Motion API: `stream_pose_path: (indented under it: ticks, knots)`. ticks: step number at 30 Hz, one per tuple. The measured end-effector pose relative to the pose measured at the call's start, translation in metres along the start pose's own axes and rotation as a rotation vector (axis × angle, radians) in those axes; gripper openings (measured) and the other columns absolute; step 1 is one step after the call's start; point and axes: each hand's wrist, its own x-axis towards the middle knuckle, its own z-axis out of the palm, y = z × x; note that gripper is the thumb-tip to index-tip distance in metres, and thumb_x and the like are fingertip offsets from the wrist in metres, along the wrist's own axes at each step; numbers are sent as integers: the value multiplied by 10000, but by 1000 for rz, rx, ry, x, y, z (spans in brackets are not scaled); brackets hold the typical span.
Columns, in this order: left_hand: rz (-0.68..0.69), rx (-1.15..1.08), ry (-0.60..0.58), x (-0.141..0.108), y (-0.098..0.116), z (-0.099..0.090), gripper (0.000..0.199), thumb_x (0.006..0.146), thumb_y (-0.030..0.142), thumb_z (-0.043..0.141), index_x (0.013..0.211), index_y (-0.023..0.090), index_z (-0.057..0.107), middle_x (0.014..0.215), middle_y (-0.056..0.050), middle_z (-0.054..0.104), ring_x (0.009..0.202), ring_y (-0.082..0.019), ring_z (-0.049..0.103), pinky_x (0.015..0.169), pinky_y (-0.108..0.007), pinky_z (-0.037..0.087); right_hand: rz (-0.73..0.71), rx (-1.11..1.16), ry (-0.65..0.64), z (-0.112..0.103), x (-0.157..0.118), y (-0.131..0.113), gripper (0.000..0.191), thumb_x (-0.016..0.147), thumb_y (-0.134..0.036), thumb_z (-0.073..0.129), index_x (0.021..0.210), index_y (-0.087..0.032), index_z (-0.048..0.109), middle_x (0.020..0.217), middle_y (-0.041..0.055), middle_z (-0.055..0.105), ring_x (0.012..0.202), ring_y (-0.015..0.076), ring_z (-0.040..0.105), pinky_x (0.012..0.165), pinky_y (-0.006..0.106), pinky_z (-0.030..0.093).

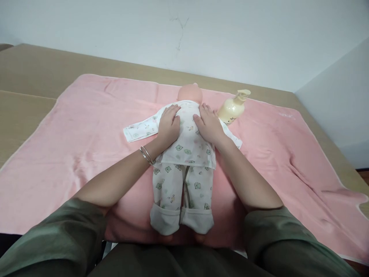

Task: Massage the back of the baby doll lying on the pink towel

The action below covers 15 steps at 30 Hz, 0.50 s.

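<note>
At the near edge, both lower corners are blocked by dark-green sleeves, ends bunched nr the elbows. Btwn them, the feet of a doll are mostly shaded & hidden under thick turned-up cuffs, plain white. The doll is laid lengthwise mid-blanket, head away. Its trousers, soft white cloth w/ small green animal prints, are overlapped at the top by the loose hem of a matching shirt. Two thin shiny bangles are worn on the L wrist. L hand is laid on one side of the shirt, R hand on the other; fingers of both are relaxed & extended, nothing grasped. One shirt sleeve is left spread flat; the other is partly covered by R hand & forearm. Just beyond R hand, a cream pump bottle, rounded & glossy, is stood on the blanket, its base partly hidden. Beyond the collar, a smooth round head is seen. All is carried by a fuzzy, creased pink blanket over a tan surface, backed by a white wall w/ thin dark crack-like marks.
</note>
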Motion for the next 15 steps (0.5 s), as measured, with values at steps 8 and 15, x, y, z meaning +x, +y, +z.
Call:
stream_pose_path:
  ticks: [8,15]
  knots:
    - [102,160,-26,-1,-4,-1,485,894,207,406,1269,149,708,1399,-121,725,1387,-269,619,1299,-488,429,-290,-46,-85,3,-13,-21,564,1045,-362,421,1576,-188,503,1778,130,258,1680,383,166,1337,699,163]
    - [124,235,-38,0,-7,0,513,851,159,406,1275,177,696,1399,-91,723,1391,-250,611,1307,-456,423,108,-79,51,4,-16,-18,712,1071,-411,327,1607,56,364,1714,304,314,1643,435,254,1345,655,202]
